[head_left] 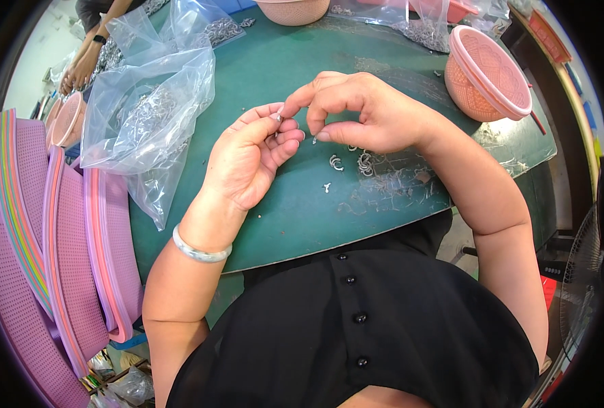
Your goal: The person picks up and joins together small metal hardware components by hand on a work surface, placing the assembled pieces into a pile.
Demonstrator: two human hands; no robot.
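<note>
Above the green table [281, 228], my left hand [242, 160] is palm up, thumb and forefinger pinched on a small silvery metal piece [279, 118]. My right hand [370, 112] is beside it, its forefinger reaching to the same piece. Close to the right thumb and middle fingertips shows another tiny silvery piece [315, 141], apparently held between them. Under the right hand lie curved silvery metal pieces [336, 162] and a small heap of similar ones [365, 164]. One small loose metal piece [327, 187] rests nearer me.
A clear plastic bag [149, 115] of metal parts is on the left, beside stacked purple baskets [77, 251]. A pink basket [485, 75] stands far right, another basket [294, 10] at the back. Another person's hands [78, 71] are at far left. A fan [581, 272] stands right.
</note>
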